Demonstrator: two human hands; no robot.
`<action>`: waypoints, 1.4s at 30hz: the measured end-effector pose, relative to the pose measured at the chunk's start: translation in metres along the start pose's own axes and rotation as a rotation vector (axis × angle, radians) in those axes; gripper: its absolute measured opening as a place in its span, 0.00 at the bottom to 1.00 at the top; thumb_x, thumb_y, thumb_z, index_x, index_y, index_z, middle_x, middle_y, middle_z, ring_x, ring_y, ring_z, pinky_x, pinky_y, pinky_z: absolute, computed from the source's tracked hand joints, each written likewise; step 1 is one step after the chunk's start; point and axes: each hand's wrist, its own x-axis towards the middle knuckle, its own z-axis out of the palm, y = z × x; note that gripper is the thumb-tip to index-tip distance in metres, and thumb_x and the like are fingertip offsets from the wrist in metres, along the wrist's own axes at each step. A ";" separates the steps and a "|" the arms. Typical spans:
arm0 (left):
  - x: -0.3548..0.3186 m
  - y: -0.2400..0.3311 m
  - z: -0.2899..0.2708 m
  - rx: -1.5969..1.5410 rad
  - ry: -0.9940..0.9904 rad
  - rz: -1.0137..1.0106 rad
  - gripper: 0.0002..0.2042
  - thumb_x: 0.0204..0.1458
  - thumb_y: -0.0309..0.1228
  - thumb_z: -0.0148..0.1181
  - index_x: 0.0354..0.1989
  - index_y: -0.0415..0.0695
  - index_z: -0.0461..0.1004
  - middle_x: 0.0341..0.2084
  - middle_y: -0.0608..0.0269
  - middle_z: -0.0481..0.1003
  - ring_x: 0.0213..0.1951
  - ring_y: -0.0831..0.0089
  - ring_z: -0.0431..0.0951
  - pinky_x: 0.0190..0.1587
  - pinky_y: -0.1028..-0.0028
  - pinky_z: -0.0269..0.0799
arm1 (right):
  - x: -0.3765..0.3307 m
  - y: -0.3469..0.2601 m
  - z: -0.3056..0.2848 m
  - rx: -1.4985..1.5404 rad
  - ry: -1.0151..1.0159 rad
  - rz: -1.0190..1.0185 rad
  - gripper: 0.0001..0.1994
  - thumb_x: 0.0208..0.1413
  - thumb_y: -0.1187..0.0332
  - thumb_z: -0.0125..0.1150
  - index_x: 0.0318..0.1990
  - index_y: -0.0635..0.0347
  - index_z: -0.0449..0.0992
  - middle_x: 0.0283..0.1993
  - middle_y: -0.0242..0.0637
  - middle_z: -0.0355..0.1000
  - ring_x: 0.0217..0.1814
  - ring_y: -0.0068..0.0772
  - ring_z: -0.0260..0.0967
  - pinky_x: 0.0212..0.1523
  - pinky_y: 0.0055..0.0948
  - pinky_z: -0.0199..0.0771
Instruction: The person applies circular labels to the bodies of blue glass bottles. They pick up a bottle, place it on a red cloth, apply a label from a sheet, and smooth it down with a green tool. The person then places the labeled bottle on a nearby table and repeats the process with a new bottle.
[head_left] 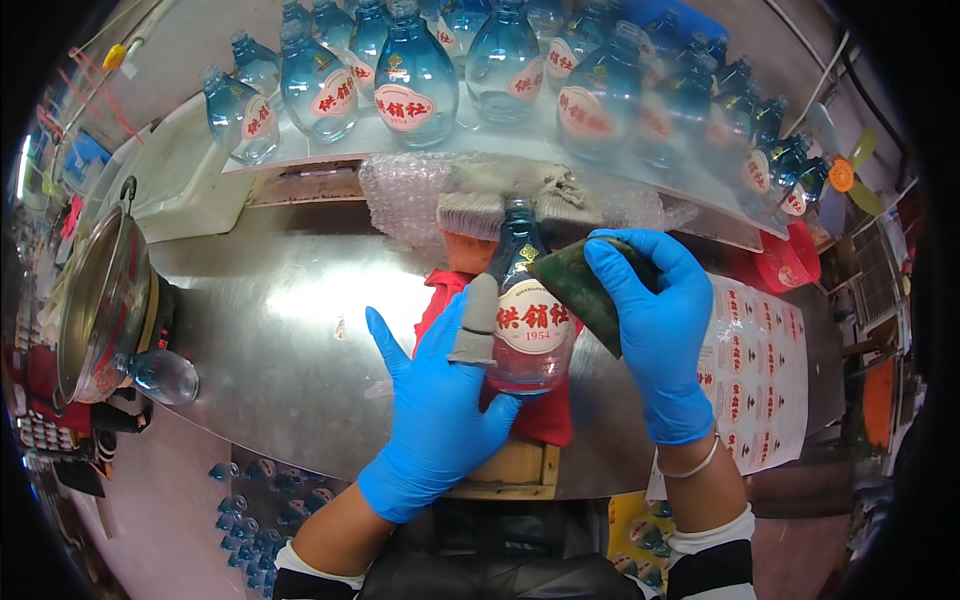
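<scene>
A blue-tinted glass bottle point(512, 362) with a cream and red label lies on a red cloth point(545, 418), its neck pointing away against folded grey knitted cloth point(472, 210). My left hand point(435, 405), in a blue glove, steadies the bottle from its left side and base. A grey finger cot point(480, 322) covers one finger along the glass, while the outer fingers spread away. In my blue-gloved right hand point(655, 320), a dark green flat scraper point(582, 292) is pinched between thumb and fingers. Its corner overlaps the bottle's shoulder; whether it touches is unclear.
Several labelled blue bottles point(408, 95) stand on a raised shelf point(290, 150) at the back. A sheet of labels point(755, 375) lies right on the metal table point(270, 400). At left are a metal basin point(95, 300) and a bottle point(165, 376) on its side. Bubble wrap point(400, 195) lines the shelf front.
</scene>
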 end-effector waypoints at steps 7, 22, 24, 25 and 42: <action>-0.006 -0.021 0.016 -0.171 0.043 0.009 0.41 0.39 0.41 0.64 0.61 0.39 0.53 0.57 0.51 0.61 0.57 0.57 0.63 0.59 0.42 0.14 | 0.005 0.041 -0.005 0.014 0.149 0.174 0.08 0.48 0.70 0.64 0.34 0.64 0.76 0.31 0.33 0.74 0.32 0.19 0.69 0.35 0.19 0.69; -0.013 -0.020 0.016 -0.203 0.109 -0.049 0.41 0.37 0.43 0.67 0.59 0.35 0.56 0.56 0.53 0.63 0.60 0.64 0.60 0.63 0.53 0.17 | -0.083 -0.006 -0.025 -0.864 -0.511 -1.214 0.18 0.38 0.64 0.62 0.42 0.44 0.77 0.39 0.20 0.69 0.33 0.23 0.66 0.39 0.24 0.60; -0.013 -0.020 0.012 -0.280 0.066 -0.041 0.45 0.39 0.40 0.66 0.63 0.34 0.47 0.54 0.53 0.65 0.60 0.64 0.61 0.63 0.54 0.18 | -0.083 -0.005 -0.032 -0.754 -0.419 -1.023 0.16 0.37 0.66 0.65 0.39 0.40 0.77 0.37 0.17 0.68 0.34 0.21 0.65 0.43 0.27 0.58; -0.012 -0.023 0.012 -0.295 0.093 -0.023 0.42 0.39 0.41 0.66 0.61 0.36 0.51 0.51 0.53 0.67 0.56 0.62 0.64 0.63 0.51 0.18 | -0.081 -0.003 -0.039 -0.698 -0.374 -0.927 0.16 0.36 0.68 0.67 0.37 0.38 0.76 0.36 0.16 0.68 0.34 0.20 0.65 0.45 0.28 0.57; -0.045 0.016 0.012 0.107 -0.059 -0.034 0.40 0.45 0.48 0.58 0.63 0.42 0.49 0.60 0.42 0.50 0.63 0.49 0.50 0.57 0.37 0.18 | -0.063 0.019 -0.042 -0.138 -0.094 -0.068 0.09 0.46 0.72 0.64 0.34 0.63 0.71 0.28 0.32 0.69 0.28 0.18 0.64 0.30 0.19 0.66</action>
